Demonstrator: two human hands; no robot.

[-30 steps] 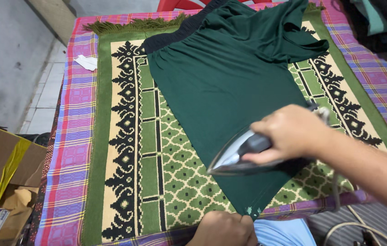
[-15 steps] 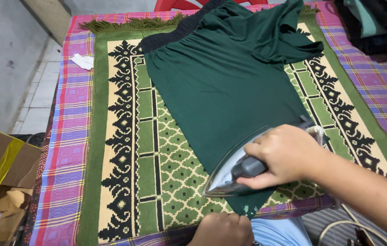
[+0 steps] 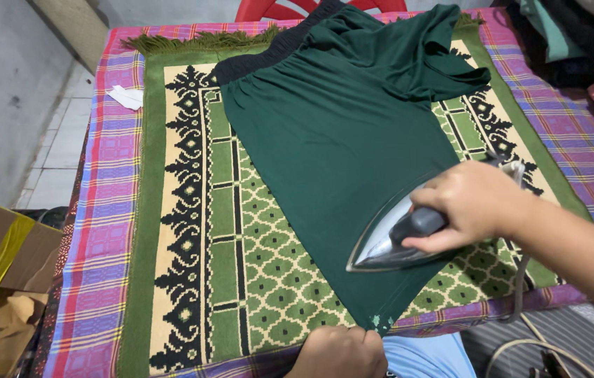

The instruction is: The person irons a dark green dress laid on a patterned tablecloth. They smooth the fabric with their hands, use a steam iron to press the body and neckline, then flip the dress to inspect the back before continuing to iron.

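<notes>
A dark green garment (image 3: 339, 140) lies spread over a green patterned rug (image 3: 241, 231) on a table. My right hand (image 3: 472, 203) grips the dark handle of a silver clothes iron (image 3: 388, 238), whose soleplate rests on the garment's near right part, tip pointing left. At the table's near edge my left hand (image 3: 339, 350) pinches the garment's bottom hem and holds it taut. The garment's far end is bunched and folded near the rug's fringe.
A pink and purple plaid cloth (image 3: 111, 210) covers the table under the rug. A scrap of white paper (image 3: 128, 96) lies far left. Cardboard boxes (image 3: 3, 280) stand on the floor at left. Dark clothes (image 3: 577, 42) are piled far right. The iron's cord (image 3: 521, 343) hangs near right.
The iron, in my right hand, slid toward the near edge and then back up and right across the garment. My left hand stayed at the hem.
</notes>
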